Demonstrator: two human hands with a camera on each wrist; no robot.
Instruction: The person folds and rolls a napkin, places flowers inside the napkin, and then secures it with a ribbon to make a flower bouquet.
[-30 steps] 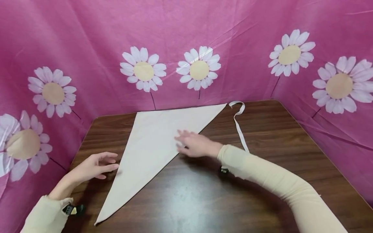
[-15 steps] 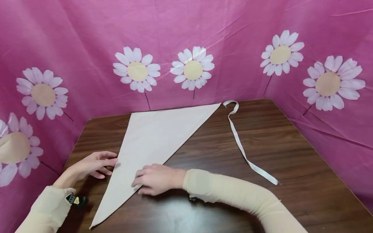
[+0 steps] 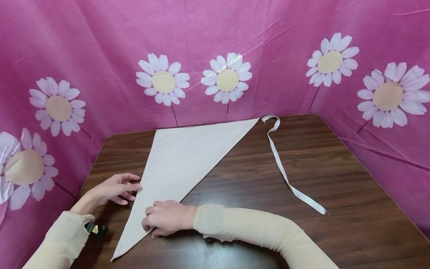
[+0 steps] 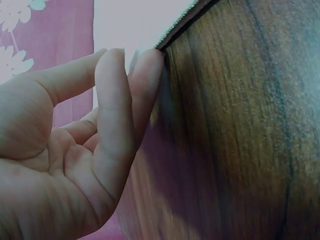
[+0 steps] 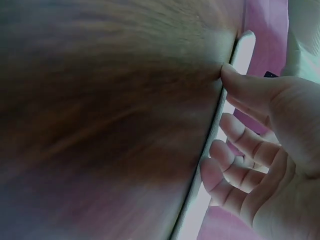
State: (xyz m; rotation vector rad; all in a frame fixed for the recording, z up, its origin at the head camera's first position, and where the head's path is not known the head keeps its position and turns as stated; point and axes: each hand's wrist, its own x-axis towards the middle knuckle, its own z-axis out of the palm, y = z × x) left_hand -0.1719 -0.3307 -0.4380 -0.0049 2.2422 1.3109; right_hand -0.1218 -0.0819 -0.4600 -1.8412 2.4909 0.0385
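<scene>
A white cloth (image 3: 181, 157), folded into a triangle, lies on the table with its long folded edge slanting toward the lower left. My right hand (image 3: 168, 218) rests on the lower part of that fold with loosely bent fingers. In the right wrist view its thumb (image 5: 235, 77) touches the table right along the fold, and the other fingertips lie over the cloth strip. At the cloth's left edge, my left hand (image 3: 115, 188) touches the border with relaxed fingers. The left wrist view has its fingertips (image 4: 149, 62) right at the cloth's edge.
A narrow white ribbon (image 3: 280, 168) lies curved on the dark wooden table (image 3: 336, 160), right of the cloth. Pink curtain (image 3: 198, 30) with daisies surrounds the table's back and sides.
My right hand has slid along the folded edge from the cloth's middle down toward its lower left. My left hand has shifted slightly onto the left edge.
</scene>
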